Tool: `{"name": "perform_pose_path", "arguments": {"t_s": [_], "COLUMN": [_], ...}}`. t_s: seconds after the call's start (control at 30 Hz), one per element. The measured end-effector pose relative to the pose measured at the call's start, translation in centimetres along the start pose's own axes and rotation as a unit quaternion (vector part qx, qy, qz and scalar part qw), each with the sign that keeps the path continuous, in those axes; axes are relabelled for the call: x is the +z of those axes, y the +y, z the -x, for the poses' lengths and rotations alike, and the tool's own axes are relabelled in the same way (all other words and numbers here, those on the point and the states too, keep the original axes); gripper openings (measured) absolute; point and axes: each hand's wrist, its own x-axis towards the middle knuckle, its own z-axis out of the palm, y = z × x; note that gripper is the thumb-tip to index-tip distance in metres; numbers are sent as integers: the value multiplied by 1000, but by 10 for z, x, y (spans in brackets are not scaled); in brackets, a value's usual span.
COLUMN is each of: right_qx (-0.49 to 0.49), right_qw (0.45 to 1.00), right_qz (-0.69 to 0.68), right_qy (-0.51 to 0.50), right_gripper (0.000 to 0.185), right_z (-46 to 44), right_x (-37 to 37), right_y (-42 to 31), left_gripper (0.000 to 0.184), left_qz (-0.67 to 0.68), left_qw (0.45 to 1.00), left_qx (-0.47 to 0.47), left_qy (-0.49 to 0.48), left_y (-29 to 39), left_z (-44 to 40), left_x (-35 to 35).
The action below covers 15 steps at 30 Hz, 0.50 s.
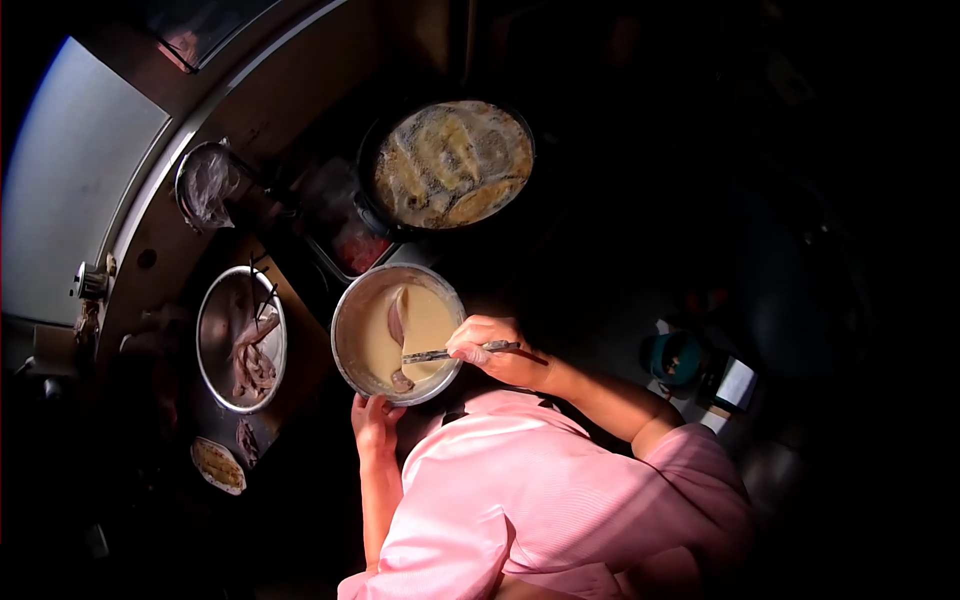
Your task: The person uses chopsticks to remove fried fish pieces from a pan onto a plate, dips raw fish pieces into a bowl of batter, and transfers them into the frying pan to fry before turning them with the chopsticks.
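My right hand is closed around a pair of chopsticks, their tips down in pale batter. The batter fills much of a round metal bowl. A long, greyish-pink strip of meat or fish lies partly sunk in it, and a smaller coated lump shows by the near side. Gripping the bowl's near rim is my left hand, with some fingers hidden beneath. Beyond the bowl, a wide dark pan holds several battered pieces in bubbling oil.
Left of me a steel basin holds raw strips, with dark tongs or sticks across its rim. A small dish sits nearer. Behind are a plastic-lined bowl and a tray with something red. A teal container stands right.
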Motion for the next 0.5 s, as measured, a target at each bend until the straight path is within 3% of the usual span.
{"name": "perform_pose_path", "arguments": {"t_s": [0.37,0.5], "right_qx": [42,-26], "right_qw": [999,999], "right_qz": [-13,-10], "right_qy": [-7,-19], "right_gripper": [26,25], "right_z": [10,1], "right_x": [-5,-11], "right_y": [-2,-5], "left_gripper": [23,18], "left_qz": [7,32], "left_qw": [999,998], "left_qx": [21,33], "left_qy": [34,30], "left_y": [-16,-16], "left_z": [18,21], "left_x": [-7,-6]}}
